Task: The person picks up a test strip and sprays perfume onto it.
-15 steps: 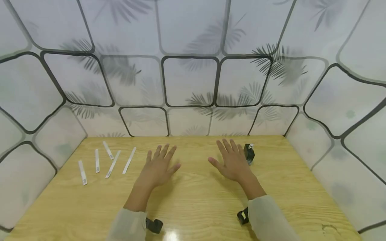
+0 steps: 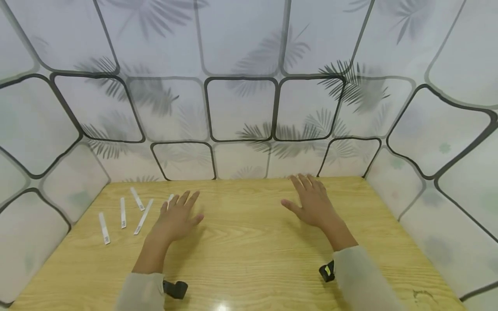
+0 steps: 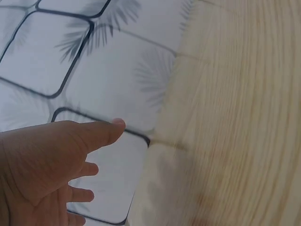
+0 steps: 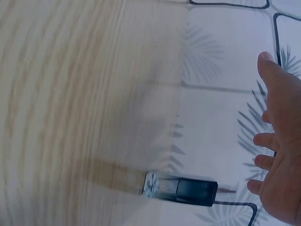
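Note:
My left hand [image 2: 176, 221] hovers over the left half of the table, fingers spread and holding nothing. Beneath and beyond it lie several narrow white paper strips [image 2: 143, 217] with small printed marks at their near ends; the hand partly covers one strip [image 2: 170, 198]. My right hand [image 2: 313, 205], also holding nothing, is over the right half with its fingers spread. A dark glass spray bottle [image 4: 190, 189] with a thin metallic nozzle stands near the right hand in the right wrist view; in the head view that hand hides it.
The wooden table [image 2: 241, 259] meets a patterned cloth wall [image 2: 241, 112] at the back, with more of the cloth on both sides. A small black device [image 2: 176, 289] sits at the left wrist and another [image 2: 327, 271] at the right. A dark mark shows at the near right of the tabletop.
Both hands have moved apart, the left one leftward over a strip's edge and the right one rightward, now in front of the bottle. The head view has shifted slightly.

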`<state>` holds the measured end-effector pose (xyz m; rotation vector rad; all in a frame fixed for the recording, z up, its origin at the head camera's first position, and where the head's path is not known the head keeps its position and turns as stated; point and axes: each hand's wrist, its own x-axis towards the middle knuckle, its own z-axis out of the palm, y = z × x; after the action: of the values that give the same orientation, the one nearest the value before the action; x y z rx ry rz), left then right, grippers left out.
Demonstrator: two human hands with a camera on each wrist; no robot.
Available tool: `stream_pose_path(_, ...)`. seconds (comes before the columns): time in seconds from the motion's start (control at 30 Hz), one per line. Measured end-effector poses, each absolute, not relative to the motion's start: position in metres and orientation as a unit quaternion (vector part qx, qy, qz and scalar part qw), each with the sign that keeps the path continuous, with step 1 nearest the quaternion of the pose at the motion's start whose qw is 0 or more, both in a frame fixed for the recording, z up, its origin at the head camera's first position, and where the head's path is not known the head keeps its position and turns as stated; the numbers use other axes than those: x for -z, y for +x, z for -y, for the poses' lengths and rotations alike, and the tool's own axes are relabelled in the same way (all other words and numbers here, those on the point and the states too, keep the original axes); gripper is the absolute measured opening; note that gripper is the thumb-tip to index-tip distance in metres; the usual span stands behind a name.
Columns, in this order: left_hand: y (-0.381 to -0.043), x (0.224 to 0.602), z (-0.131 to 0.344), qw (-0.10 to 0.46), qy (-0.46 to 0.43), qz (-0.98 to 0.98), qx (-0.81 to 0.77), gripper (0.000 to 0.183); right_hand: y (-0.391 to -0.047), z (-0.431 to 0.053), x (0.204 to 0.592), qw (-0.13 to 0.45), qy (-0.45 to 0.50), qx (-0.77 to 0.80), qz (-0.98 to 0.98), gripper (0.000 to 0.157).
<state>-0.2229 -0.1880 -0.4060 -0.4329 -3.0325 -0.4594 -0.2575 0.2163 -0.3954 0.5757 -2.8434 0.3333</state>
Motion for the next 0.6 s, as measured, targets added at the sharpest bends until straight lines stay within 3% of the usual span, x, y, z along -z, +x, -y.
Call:
stream_pose_path(0.33, -0.225, 0.406, 0.231, 0.013, -0.123, 0.979, 0.163, 0.072, -0.267, -0.247, 0.384, 0.089, 0.175, -0.098, 0.976, 0.091)
stream_pose_path(0.6, -0.228, 0.41, 0.26, -0.011, -0.114, 0.976, 0.187, 0.074, -0.27, -0.279, 0.38, 0.045, 0.175, -0.151, 0.972, 0.103)
